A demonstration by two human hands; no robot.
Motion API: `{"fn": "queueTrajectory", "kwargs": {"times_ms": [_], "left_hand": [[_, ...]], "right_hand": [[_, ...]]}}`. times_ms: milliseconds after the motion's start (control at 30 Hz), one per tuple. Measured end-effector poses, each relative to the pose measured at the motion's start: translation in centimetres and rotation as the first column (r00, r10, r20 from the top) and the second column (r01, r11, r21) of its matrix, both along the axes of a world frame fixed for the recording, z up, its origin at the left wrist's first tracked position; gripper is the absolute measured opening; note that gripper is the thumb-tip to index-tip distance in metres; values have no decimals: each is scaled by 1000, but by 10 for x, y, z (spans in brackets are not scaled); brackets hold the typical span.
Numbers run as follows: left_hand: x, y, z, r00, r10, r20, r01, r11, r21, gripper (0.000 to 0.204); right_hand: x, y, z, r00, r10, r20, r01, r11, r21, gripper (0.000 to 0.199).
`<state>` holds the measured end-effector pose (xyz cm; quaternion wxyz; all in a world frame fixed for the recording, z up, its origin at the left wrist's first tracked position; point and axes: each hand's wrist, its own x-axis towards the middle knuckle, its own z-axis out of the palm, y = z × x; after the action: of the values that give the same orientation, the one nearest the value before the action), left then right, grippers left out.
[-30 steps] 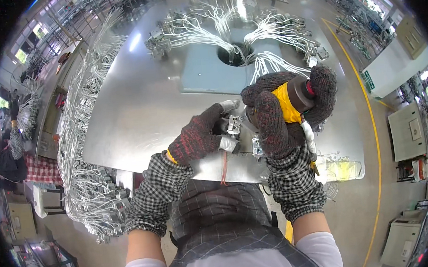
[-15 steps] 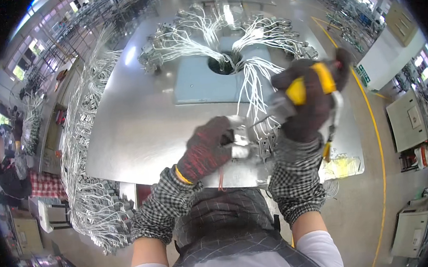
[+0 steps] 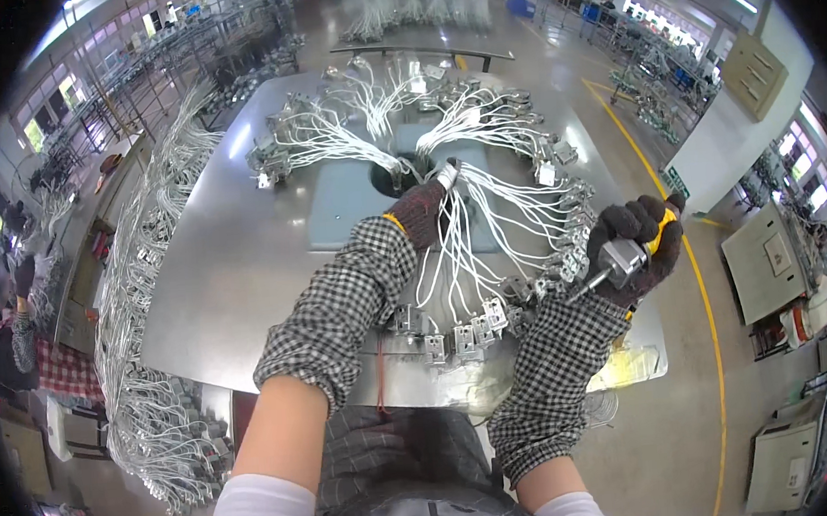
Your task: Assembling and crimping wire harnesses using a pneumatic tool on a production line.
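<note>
while i watch from afar through the head view, the left hand seems closed round the neck of some white wires, though its palm side is hidden from me. those wires fan out beside the round hole in the blue-grey plate and end in small metal fittings that lie in an arc along the near and right side of the metal table. i judge each wire light and springy, easily bent and apt to tangle, so the surest hold is the gathered neck, where they run together. the fittings look hard and smooth, likely to slide on the bare metal, and i would lift one by its body rather than tug its wire. the right hand is wrapped round a power driver, its thin bit pointing down and left over the checked sleeve. i expect that driver to be rigid and the heaviest thing in hand, best gripped at its yellow-banded body, clear of the bit.
</note>
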<state>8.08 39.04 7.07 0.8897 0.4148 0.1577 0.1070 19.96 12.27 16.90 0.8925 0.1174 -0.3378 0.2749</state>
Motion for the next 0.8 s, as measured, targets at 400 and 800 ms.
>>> {"fn": "queueTrajectory", "kwargs": {"times_ms": [400,800], "left_hand": [[12,-124,135,959,255,122,-249,556,793,35],[-281,-93,255,940,88,330,-318,-129,939,24]], "right_hand": [[12,-40,-7,990,-129,-59,140,952,272,37],[74,-39,-49,-192,-868,459,965,-252,-73,19]]}}
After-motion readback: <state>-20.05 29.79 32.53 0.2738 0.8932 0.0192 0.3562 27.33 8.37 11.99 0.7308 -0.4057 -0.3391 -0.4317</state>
